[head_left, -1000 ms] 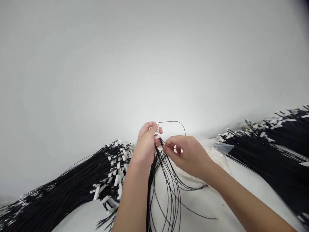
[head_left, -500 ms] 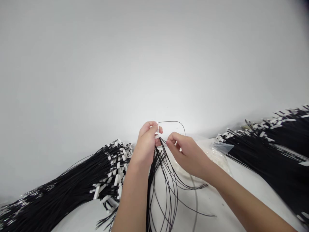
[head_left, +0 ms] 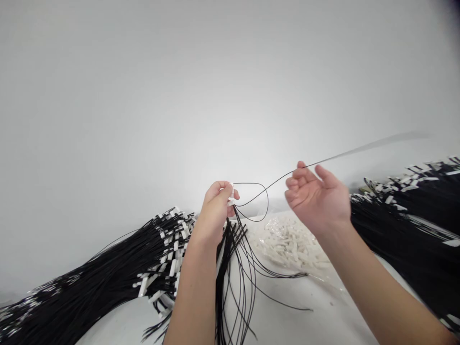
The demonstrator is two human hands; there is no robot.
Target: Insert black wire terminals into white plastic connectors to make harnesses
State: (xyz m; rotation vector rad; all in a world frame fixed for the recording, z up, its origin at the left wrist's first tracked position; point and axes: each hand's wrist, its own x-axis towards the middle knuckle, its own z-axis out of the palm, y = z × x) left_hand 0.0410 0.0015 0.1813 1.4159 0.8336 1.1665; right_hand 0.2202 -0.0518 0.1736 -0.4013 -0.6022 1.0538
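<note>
My left hand [head_left: 215,206] pinches a small white plastic connector [head_left: 231,194], with thumb and fingers closed around it. Thin black wires [head_left: 247,258] hang below it in a loose bunch. One black wire [head_left: 266,189] makes a loop to the right of the connector, then runs up past my right hand. My right hand [head_left: 318,196] is raised, palm turned toward me, with thumb and fingers apart. That wire passes at its fingertips, and its far end is blurred by motion at the upper right.
A clear plastic bag [head_left: 287,239] of small white pieces lies on the white surface [head_left: 287,321] below my right hand. Large bundles of black wires with white connectors lie on the left [head_left: 118,273] and on the right [head_left: 406,230]. A pale wall [head_left: 215,86] stands behind.
My right hand has moved up and right from beside the connector, and its fingers have opened. The wire now stretches out to the upper right. My left hand has barely moved.
</note>
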